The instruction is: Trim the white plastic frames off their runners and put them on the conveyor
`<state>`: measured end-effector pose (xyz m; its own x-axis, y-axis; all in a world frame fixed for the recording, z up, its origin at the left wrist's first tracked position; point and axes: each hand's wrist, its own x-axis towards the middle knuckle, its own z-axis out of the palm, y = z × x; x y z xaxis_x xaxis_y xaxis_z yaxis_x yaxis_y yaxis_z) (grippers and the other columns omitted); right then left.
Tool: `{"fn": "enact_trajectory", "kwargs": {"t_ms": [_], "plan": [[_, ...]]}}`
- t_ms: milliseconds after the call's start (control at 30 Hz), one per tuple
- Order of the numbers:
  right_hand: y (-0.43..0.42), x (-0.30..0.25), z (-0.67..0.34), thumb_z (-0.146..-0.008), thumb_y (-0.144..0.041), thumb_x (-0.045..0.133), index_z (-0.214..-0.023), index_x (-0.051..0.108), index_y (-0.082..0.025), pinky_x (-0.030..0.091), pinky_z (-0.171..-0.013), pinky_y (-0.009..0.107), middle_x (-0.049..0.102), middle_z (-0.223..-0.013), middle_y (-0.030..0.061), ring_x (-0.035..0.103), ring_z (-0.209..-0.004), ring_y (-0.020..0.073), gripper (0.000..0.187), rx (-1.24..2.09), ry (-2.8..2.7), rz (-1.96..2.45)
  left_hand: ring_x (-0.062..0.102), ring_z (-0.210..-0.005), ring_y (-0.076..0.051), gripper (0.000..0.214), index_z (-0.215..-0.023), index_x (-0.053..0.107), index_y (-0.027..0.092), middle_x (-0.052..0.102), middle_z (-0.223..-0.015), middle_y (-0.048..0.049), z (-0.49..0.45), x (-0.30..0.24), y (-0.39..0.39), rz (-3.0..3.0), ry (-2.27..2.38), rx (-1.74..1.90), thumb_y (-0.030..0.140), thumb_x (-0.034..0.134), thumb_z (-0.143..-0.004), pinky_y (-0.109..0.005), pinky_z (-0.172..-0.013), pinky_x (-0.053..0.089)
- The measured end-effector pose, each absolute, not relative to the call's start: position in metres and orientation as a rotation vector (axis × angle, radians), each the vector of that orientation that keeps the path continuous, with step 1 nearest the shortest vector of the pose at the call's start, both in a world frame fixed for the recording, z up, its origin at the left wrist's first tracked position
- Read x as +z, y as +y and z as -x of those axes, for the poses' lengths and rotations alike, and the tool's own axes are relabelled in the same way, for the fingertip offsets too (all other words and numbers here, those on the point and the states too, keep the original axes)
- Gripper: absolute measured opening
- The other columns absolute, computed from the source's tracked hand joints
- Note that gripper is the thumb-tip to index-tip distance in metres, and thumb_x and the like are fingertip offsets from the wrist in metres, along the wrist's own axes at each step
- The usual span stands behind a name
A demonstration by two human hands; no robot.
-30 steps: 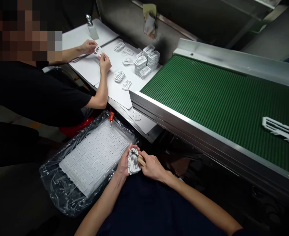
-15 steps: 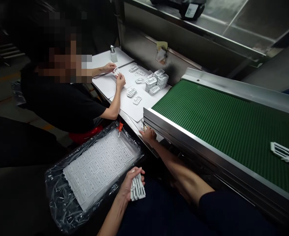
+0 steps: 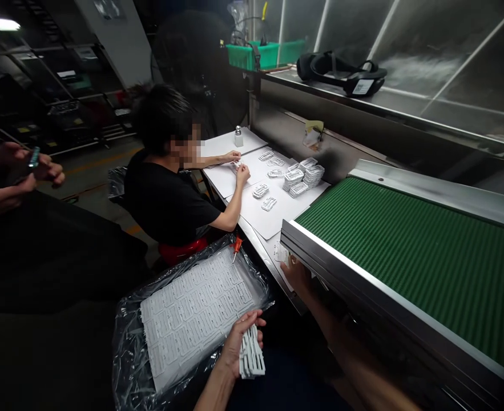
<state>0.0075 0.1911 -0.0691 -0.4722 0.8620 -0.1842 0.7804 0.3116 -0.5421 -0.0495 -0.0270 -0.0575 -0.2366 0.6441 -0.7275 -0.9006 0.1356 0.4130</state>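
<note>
Since a second ago, the wearer's right hand [image 3: 298, 274] has gone from the left hand's thin, slotted white frames [image 3: 250, 357] out to the metal-edged table [image 3: 261, 251], and the view has risen to take in more of the room.

At the far left, a standing person's hands [image 3: 14, 174] hold a small, shiny teal object [image 3: 33, 158]. Next comes a seated co-worker in a black short-sleeved shirt [image 3: 161, 200], whose fingers pinch a small white piece above the table. Nearer, a tray lined with clear plastic film [image 3: 125, 337] holds flat white frame-shaped pieces laid in rows [image 3: 196, 308]; an orange-handled tool with a metal tip [image 3: 237, 245] lies at its far end.

Just beside the tray, the left hand [image 3: 234, 342] curls its fingers around the bundle of slotted frames. Farther right, the right hand reaches under the edge of the green ribbed conveyor belt [image 3: 406, 251]; its fingertips are partly hidden, so I cannot tell its grip. Beyond it, neat white stacks [image 3: 305, 178] stand on the table.
</note>
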Motion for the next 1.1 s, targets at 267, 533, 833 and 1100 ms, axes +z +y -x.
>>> {"fn": "enact_trajectory", "kwargs": {"t_ms": [267,533,833,1100], "plan": [[0.097,-0.048,-0.079,-0.077,-0.039,0.059,-0.106,0.049,-0.018,0.053,-0.075,0.032,0.063,-0.094,0.0068,0.063,-0.083,0.0192,0.037,1.188,-2.307,1.033,0.057,-0.052,-0.011,0.035,-0.098,0.064,0.009,0.063,-0.071,-0.0054,0.075,-0.026,0.001,0.098,1.218,1.477,0.029,0.075,-0.073,-0.019,-0.045,0.049],[0.074,-0.008,-0.108,-0.076,-0.036,0.065,-0.104,0.050,-0.018,0.049,-0.077,0.029,0.059,-0.093,0.0053,0.058,-0.082,0.0157,0.037,1.401,-2.040,1.028,0.053,-0.046,-0.010,0.022,-0.079,0.065,0.012,0.057,-0.053,0.0009,0.075,-0.007,0.014,-0.047,1.236,1.270,0.027,0.078,-0.069,-0.016,-0.043,0.043],[0.057,-0.007,-0.127,-0.082,-0.033,0.058,-0.089,0.051,-0.019,0.048,-0.069,0.027,0.055,-0.081,0.0007,0.056,-0.072,0.0126,0.017,1.690,-1.523,1.194,0.055,-0.049,-0.011,0.023,-0.082,0.067,0.012,0.058,-0.055,-0.0008,0.064,-0.004,0.022,-0.117,1.196,1.193,0.025,0.077,-0.067,-0.019,-0.047,0.047],[0.051,-0.003,-0.136,-0.080,-0.035,0.061,-0.089,0.051,-0.019,0.050,-0.073,0.029,0.056,-0.084,0.0019,0.060,-0.074,0.0140,0.021,1.734,-1.307,1.165,0.055,-0.048,-0.010,0.024,-0.080,0.067,0.010,0.060,-0.058,-0.0020,0.054,0.005,0.033,-0.095,1.193,1.162,0.021,0.078,-0.062,-0.019,-0.046,0.048]]}}
